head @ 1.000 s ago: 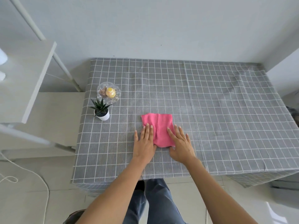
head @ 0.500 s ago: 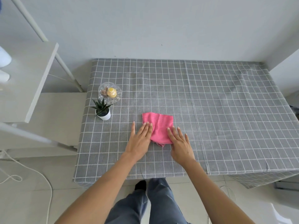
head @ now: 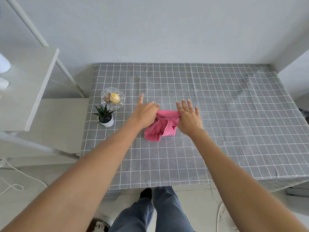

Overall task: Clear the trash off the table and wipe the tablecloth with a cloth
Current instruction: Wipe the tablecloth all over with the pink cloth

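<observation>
Grey tablecloth point(head: 217, 131), white grid lines, covering the whole table from the far wall to the near edge, where it hangs over; some creases toward the far right.

White shelf unit point(head: 28, 91), standing to the left of the table, with slanted white poles.

My left hand point(head: 145, 113), reaching over the middle of the table, index finger pointing away toward the far side, the other fingers curled in and pinching the far left end of the pink cloth point(head: 160, 129).

My right hand point(head: 189, 118), just right of the left one, fingers straight and slightly spread, pointing away; the far right end of the cloth disappears beneath its thumb side, so I judge it caught there, though the exact grip is hidden from me.

Pink cloth, stretched as a narrow band between my two hands along its far edge, the rest sagging toward me in loose folds and resting crumpled on the tablecloth, near and between both wrists.

Glass bowl point(head: 112, 98), clear, at the left edge of the table, with a yellow item and something pale brown inside; well to the left of my left hand.

Small potted plant point(head: 105, 116), spiky green leaves in a white pot, just nearer than the bowl.
</observation>
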